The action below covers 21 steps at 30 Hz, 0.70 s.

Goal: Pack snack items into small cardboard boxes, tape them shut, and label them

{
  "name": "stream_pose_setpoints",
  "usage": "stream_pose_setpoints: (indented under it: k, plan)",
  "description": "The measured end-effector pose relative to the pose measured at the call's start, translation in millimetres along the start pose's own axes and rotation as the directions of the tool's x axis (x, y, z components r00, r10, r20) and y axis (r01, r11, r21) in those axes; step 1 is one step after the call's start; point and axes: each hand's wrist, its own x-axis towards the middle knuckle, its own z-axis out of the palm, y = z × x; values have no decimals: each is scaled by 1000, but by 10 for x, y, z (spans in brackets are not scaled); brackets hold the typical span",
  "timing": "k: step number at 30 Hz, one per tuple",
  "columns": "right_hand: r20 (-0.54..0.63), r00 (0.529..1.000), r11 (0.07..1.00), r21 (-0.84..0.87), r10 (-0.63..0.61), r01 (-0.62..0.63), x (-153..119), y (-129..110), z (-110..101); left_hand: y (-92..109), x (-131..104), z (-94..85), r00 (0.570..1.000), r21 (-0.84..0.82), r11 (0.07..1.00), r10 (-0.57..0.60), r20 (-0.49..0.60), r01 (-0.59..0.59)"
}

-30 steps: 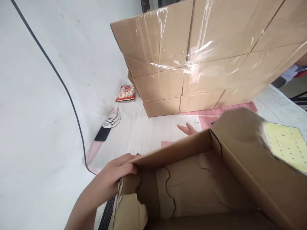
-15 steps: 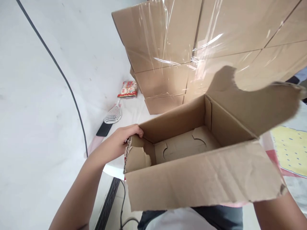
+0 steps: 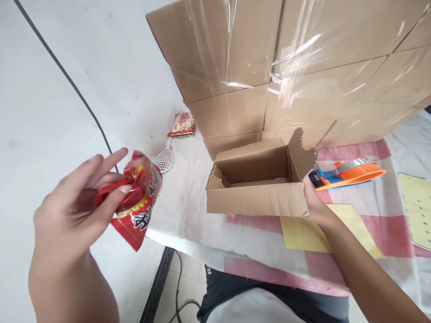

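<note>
My left hand [image 3: 81, 206] is raised at the left, its thumb and fingers pinching a shiny red snack packet [image 3: 143, 193] with dark lettering. At the middle of the table stands a small open cardboard box [image 3: 256, 199], with a torn flap sticking up at its right end. My right hand [image 3: 314, 202] holds that right end; most of its fingers are hidden behind the cardboard. Just beyond this hand lies an orange and blue tape dispenser [image 3: 353, 174] with a roll of tape.
A big stack of plastic-wrapped cardboard [image 3: 299, 54] rises behind. Near the wall lie a red-and-white food packet [image 3: 182, 124] and a perforated skimmer [image 3: 164, 159]. Yellow sheets [image 3: 303, 233] rest on the pink-and-white checked cloth [image 3: 390, 233]. A cable [image 3: 67, 83] hangs along the wall.
The box has gone from close in front of me to farther off, down at the table. My left hand has left its edge and now has the red snack packet. My right hand has come into view.
</note>
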Motion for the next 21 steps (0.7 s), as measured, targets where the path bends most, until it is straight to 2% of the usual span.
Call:
stream_pose_setpoints:
  k: [1, 3, 4, 6, 7, 8, 9, 11, 13, 14, 16, 19, 21]
  plan:
    - [15, 1000, 999, 29, 28, -28, -7, 5, -9, 38, 38, 8, 998, 14, 999, 31, -50, -30]
    - [33, 997, 996, 65, 63, -65, -25, 9, -34, 78, 132, 108, 963, 91, 980, 190, -190, -175]
    - [36, 997, 994, 77, 70, -72, -33, 14, -47, 81, 185, 196, 924, 113, 958, 283, -255, -263]
    - [43, 997, 995, 81, 61, -64, -41, 38, -64, 75, 287, 441, 811, 94, 890, 446, -379, -446]
    - [45, 998, 996, 77, 48, -52, -43, 62, -68, 77, 329, 591, 779, 42, 860, 480, -403, -508]
    - [46, 998, 997, 70, 32, -35, -44, 94, -68, 87, 363, 753, 782, -32, 841, 488, -387, -540]
    - [46, 999, 998, 65, 17, -20, -45, 135, -64, 106, 389, 919, 810, -115, 832, 483, -332, -543]
    - [44, 999, 997, 73, -10, 6, -51, 229, -51, 156, 425, 1222, 848, -273, 803, 502, -169, -529]
    - [41, 999, 995, 93, -26, 22, -60, 316, -37, 197, 467, 1426, 848, -391, 773, 527, -43, -500]
    - [41, 999, 995, 94, -33, 29, -65, 346, -33, 207, 498, 1478, 840, -426, 752, 542, -35, -503]
    - [33, 998, 996, 68, -57, 55, -69, 373, -29, 207, 581, 1491, 842, -441, 732, 527, -115, -519]
    - [30, 993, 994, 0, -112, 113, -63, 341, -20, 174, 715, 1417, 894, -419, 791, 373, -249, -447]
    - [50, 989, 990, -26, -136, 138, -57, 297, 3, 125, 766, 1414, 923, -438, 814, 313, -226, -383]
